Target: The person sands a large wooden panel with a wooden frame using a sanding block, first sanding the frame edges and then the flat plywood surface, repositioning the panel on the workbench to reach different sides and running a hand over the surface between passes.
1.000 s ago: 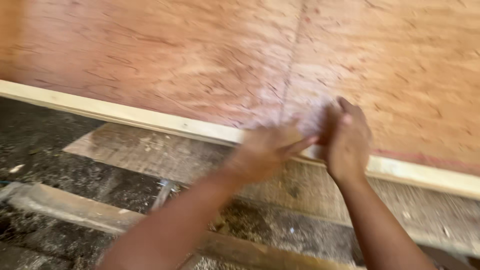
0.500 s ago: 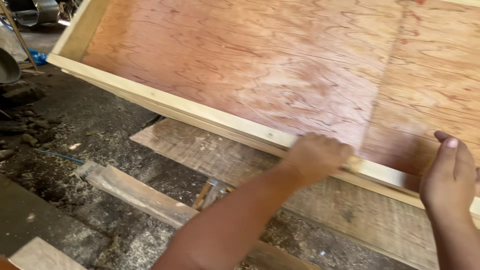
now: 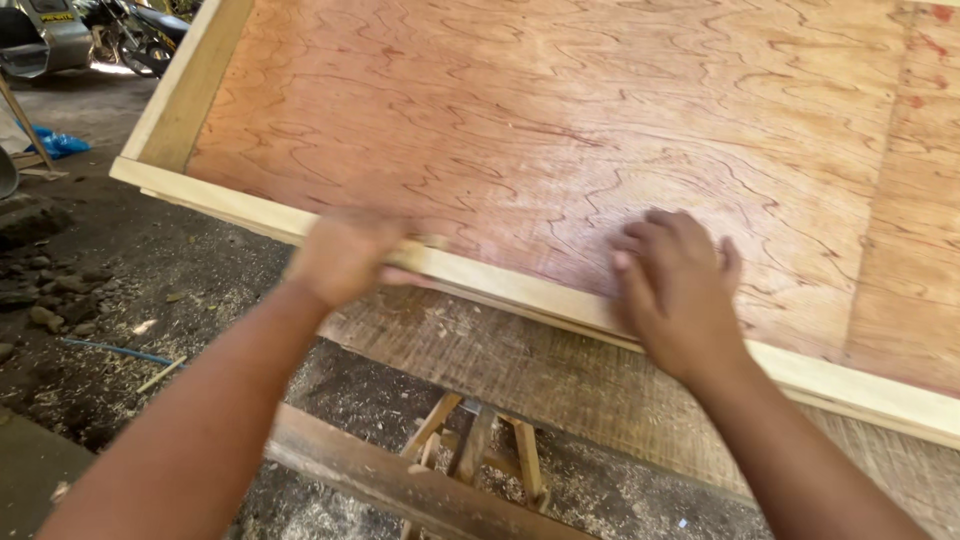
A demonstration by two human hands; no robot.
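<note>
Running upper-left to lower-right, the framed plywood panel [image 3: 560, 130] lies.

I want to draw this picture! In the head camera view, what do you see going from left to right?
Blue bag on the ground → left hand gripping the pale wooden frame edge → right hand lying flat on the reddish plywood panel.

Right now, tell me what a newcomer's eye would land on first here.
First, the big reddish plywood panel with wavy grain, edged by a pale wooden frame, filling the upper picture. Next, the two hands on its near edge: the left hand on the frame rail, the right hand flat on the plywood. Below, a wooden stool stands on sawdust-strewn ground.
</note>
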